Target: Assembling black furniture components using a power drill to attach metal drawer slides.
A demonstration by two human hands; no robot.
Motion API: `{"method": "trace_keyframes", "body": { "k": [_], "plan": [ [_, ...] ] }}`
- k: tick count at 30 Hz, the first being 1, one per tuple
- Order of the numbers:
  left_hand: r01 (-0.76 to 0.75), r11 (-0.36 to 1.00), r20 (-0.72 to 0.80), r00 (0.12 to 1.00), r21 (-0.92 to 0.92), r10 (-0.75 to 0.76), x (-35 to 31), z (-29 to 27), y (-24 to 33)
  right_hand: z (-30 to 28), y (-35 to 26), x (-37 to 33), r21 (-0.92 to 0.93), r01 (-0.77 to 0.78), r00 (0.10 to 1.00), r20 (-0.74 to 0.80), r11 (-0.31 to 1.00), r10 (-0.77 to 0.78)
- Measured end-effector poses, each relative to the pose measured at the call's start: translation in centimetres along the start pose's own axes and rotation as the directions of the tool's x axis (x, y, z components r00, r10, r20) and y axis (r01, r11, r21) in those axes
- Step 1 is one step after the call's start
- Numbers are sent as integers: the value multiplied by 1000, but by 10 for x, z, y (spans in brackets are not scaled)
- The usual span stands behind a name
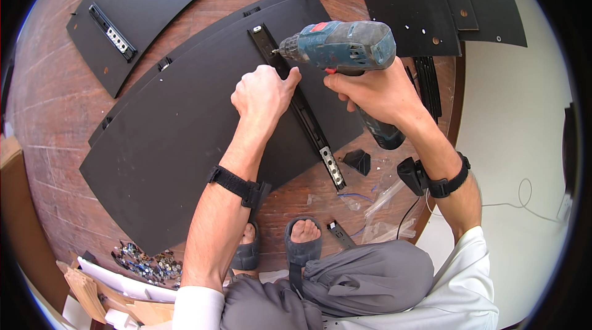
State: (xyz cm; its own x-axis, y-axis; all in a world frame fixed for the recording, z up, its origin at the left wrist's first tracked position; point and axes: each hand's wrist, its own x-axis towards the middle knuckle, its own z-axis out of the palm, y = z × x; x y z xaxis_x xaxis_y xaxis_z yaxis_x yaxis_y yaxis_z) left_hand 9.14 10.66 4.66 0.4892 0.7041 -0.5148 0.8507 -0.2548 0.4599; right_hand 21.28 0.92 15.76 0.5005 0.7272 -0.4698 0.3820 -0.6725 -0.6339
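Note:
My right hand (385, 92) grips a teal and grey cordless drill (345, 45) by its handle. The drill lies nearly level and its chuck points left, the bit tip close to the upper part of a black drawer slide (303, 111). That slide lies diagonally across a dark board (185, 145), its silver perforated end reaching past the board's near edge. My left hand (266, 92) is closed over the slide just below the bit, thumb against its right side; the curled fingertips are hidden.
Another dark board (145, 3) with slides attached lies at the far left, and more dark panels (419, 3) at the far right. Loose screws and fittings (148, 262) are heaped near left, beside cardboard (86, 290). Plastic bags (385, 213) and a short slide piece (340, 234) lie near my feet.

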Motion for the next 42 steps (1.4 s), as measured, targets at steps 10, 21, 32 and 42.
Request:
{"method": "trace_keyframes", "body": {
  "k": [10,21,32,42],
  "plan": [
    [-16,1000,11,1000,-11,16,0,1,0,-2,-7,2,-24,-40,999,23,999,41],
    [-52,999,-68,996,-10,51,3,10,-5,-3,-57,26,-434,-13,992,107,901,66],
    [-66,997,-58,996,-34,64,4,10,-4,1,-65,30,-504,10,992,116,864,56],
    [-35,999,-28,999,-23,34,5,8,-4,2,-65,28,-529,-9,991,107,848,77]
  ]
}}
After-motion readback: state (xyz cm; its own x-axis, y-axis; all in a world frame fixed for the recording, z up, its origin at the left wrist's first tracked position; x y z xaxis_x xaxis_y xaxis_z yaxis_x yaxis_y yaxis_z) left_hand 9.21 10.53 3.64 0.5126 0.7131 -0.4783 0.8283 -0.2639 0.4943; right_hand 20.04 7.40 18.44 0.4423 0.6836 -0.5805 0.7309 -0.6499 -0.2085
